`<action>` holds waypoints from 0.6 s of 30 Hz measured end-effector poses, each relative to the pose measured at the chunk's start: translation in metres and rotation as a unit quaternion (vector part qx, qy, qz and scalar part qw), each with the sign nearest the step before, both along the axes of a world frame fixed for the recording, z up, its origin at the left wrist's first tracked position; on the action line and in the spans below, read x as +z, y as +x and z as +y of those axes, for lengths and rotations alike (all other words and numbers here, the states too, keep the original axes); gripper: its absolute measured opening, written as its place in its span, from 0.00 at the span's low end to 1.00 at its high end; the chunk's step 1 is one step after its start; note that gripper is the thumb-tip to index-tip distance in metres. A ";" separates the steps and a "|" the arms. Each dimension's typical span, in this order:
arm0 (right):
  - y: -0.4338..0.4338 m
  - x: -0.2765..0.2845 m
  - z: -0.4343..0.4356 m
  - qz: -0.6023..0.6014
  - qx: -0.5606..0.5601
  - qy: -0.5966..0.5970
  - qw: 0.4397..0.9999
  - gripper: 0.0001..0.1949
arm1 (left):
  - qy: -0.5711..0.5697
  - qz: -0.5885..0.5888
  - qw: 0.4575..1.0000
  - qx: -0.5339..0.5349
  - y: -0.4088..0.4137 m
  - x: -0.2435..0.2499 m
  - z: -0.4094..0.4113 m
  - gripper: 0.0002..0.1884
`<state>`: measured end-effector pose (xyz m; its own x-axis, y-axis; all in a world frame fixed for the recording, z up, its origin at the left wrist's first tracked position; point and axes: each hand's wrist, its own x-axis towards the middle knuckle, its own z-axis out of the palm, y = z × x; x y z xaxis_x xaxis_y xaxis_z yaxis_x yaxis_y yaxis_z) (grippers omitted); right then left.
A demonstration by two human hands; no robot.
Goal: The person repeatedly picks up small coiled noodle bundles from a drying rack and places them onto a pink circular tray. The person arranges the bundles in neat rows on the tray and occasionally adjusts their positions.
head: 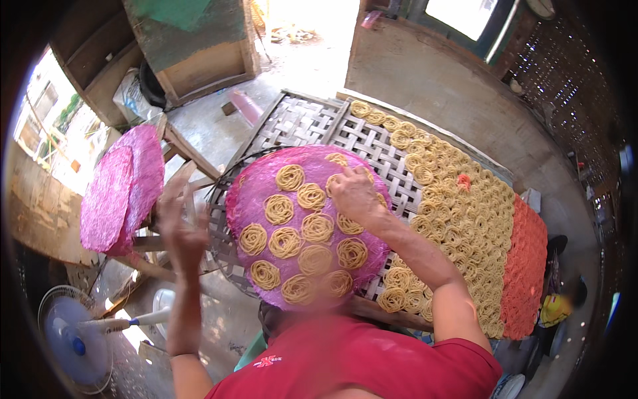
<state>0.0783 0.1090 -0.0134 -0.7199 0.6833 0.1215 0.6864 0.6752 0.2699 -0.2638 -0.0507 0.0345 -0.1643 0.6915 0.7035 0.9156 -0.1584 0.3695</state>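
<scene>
A round pink sheet [259,199] lies on a round woven tray [219,239] in front of me, with several yellow noodle-like coils [317,228] spread over it. My right hand [356,193] reaches onto the far right part of the sheet. Its bent fingers are at a coil there, partly covering it; whether they grip it is hidden. To the left of the tray, my left hand [182,224] is raised and blurred by motion. Its fingers look apart, and nothing shows in it.
A woven bamboo rack [371,144] on the right carries rows of yellow coils [458,234] and a band of orange ones [526,269]. More pink sheets [122,189] lean on a wooden stand [192,149] at left. A fan [77,344] stands at lower left.
</scene>
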 end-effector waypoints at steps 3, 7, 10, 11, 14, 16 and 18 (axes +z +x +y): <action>0.002 0.003 -0.001 -0.062 0.044 0.020 0.997 0.08 | -0.133 -0.010 0.981 -0.138 0.081 -0.021 0.041 0.25; 0.010 0.007 0.000 -0.036 0.052 -0.023 0.998 0.08 | -0.225 0.086 0.948 -0.208 0.123 -0.058 0.094 0.27; 0.005 0.007 0.004 -0.090 0.065 -0.036 0.993 0.08 | -0.223 0.174 0.939 -0.194 0.131 -0.084 0.119 0.27; 0.003 0.006 0.006 -0.104 0.081 -0.020 0.991 0.08 | -0.224 0.206 0.932 -0.196 0.132 -0.090 0.125 0.26; 0.002 0.002 0.012 -0.086 0.110 0.033 0.990 0.06 | -0.242 0.202 0.926 -0.209 0.131 -0.095 0.129 0.23; 0.010 0.002 0.021 0.047 0.038 -0.075 0.995 0.06 | -0.197 0.191 0.937 -0.217 0.132 -0.089 0.128 0.19; 0.023 0.005 0.040 0.185 -0.075 -0.247 0.948 0.08 | -0.216 0.146 0.935 -0.239 0.133 -0.081 0.129 0.18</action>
